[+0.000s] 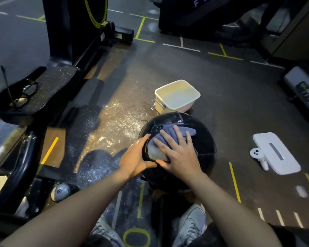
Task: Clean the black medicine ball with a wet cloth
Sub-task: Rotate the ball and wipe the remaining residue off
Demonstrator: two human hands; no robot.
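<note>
Medicine ball: the black medicine ball is sitting on the floor in the near middle of the scene, just in front of the person's shoes, its upper surface looking wet and shiny.
Cloth: a blue-grey cloth is lying bunched over the top left part of the ball.
Right hand: the right hand is pressing flat on the cloth with fingers spread and straight, pointing toward the far side, so it is lying open on the cloth rather than clenching it.
Left hand: the left hand is resting against the ball's left side, fingers curving along its surface and the thumb reaching across toward the right hand's thumb; it is bracing the ball rather than wrapping around anything.
Tub: a white rectangular tub holding water is standing just beyond the ball on the far side, close to it.
Floor: the dark floor is showing a wet, speckled patch to the left of the ball, and yellow and white tape lines are running across it.
Right side: a white flat device is lying well apart from the ball, with a small white controller touching its left edge.
Left side: a pair of glasses is resting on the black footplate of an exercise machine.
Shoes: two grey shoes are showing at the near edge.
</note>
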